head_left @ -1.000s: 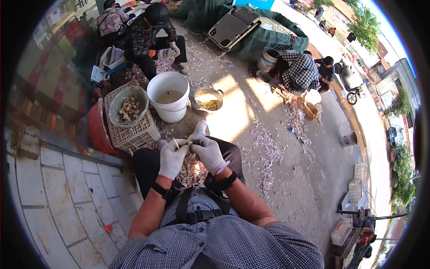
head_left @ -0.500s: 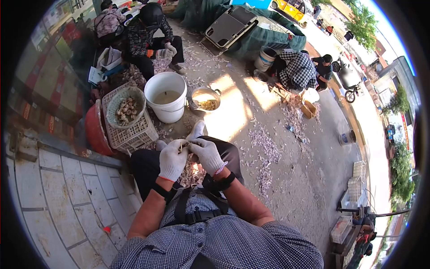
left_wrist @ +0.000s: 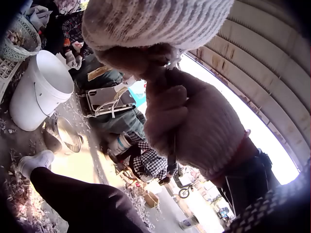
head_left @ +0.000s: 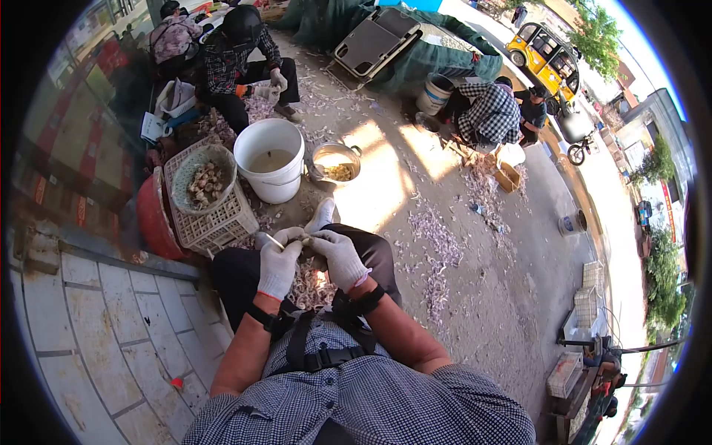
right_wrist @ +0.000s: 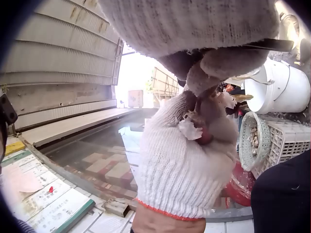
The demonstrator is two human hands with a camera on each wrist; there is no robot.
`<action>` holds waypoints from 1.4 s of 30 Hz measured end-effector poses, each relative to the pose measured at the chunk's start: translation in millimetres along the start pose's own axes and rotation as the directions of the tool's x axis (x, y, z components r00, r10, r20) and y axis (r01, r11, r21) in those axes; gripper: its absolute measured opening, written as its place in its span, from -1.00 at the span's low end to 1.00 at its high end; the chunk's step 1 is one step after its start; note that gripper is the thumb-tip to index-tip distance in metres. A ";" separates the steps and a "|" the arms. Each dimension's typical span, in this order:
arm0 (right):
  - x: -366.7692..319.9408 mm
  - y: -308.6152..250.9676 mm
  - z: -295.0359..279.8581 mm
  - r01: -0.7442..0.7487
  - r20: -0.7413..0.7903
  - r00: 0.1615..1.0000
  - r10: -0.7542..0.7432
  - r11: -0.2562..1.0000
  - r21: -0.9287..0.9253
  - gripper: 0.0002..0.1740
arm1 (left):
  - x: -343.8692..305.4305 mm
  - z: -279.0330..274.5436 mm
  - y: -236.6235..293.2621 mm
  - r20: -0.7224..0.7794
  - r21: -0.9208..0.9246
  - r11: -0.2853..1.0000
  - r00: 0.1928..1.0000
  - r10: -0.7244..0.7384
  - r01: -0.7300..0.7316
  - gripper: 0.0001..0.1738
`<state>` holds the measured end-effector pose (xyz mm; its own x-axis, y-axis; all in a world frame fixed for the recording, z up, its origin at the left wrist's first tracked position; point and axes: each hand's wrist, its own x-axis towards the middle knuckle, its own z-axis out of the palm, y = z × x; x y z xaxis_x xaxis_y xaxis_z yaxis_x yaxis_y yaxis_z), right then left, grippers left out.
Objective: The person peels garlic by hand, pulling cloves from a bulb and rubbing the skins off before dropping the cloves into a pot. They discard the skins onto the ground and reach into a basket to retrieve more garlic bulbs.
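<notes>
White knitted gloves cover the left hand (head_left: 279,267) and the right hand (head_left: 337,259), ribbed behind the fingers (head_left: 319,243). The left cuff (right_wrist: 170,213) is edged orange-red, the right cuff (head_left: 363,279) pinkish (a mismatched pair, by the trim). Black wrist straps (head_left: 368,300) sit farther back. The shirt (head_left: 386,404) is finely checked, dark and white, with dark buttons (head_left: 331,381), under a black harness (head_left: 298,341) with a plastic buckle (head_left: 325,359). The trousers (head_left: 374,259) are dark, the footwear (head_left: 321,215) whitish.

Yellow three-wheeler (head_left: 546,55) beyond.
</notes>
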<state>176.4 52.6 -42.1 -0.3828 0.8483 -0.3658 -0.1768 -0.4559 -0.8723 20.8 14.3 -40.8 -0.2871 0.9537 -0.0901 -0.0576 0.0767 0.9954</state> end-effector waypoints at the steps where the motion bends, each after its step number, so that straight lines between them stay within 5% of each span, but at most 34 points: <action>1: 0.2 -0.2 -0.4 -0.027 0.028 0.999 0.025 0.997 0.073 -0.73 | 0.2 -2.0 0.2 0.019 -0.083 0.994 0.998 -0.068 0.069 -0.76; 5: 3.0 3.2 -1.0 -0.030 0.046 0.999 0.025 0.994 0.106 -0.74 | 0.3 -6.6 -4.3 0.071 -0.259 0.945 0.980 -0.187 0.199 -0.77; 21: -5.7 -7.0 1.2 -0.033 0.115 0.993 0.009 0.977 0.209 -0.72 | -7.6 -4.8 18.3 0.129 -0.351 0.899 0.964 -0.230 0.262 -0.79; 25: -4.6 -10.6 -0.5 0.013 0.170 0.983 -0.065 0.957 0.290 -0.68 | -12.1 -3.7 42.8 0.185 -0.524 0.797 0.954 -0.238 0.300 -0.75; 34: -6.9 -16.8 3.7 -0.002 0.158 0.986 -0.055 0.941 0.338 -0.71 | -10.0 -5.6 44.8 0.228 -0.456 0.860 0.964 -0.135 0.228 -0.69; 39: -7.2 -19.6 10.7 0.036 0.040 0.998 -0.041 0.990 0.134 -0.73 | -2.7 -1.7 27.4 0.124 -0.307 0.945 0.989 -0.079 0.114 -0.73; 42: -12.5 -25.1 10.5 0.037 0.088 0.995 -0.053 0.983 0.178 -0.73 | -5.7 -5.2 37.3 0.167 -0.429 0.868 0.966 -0.197 0.251 -0.81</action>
<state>176.1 50.6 -12.2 -0.4515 0.8443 -0.2885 -0.3496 -0.4649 -0.8134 15.3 10.2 -3.3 -0.1061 0.9547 -0.2780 -0.5321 0.1816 0.8270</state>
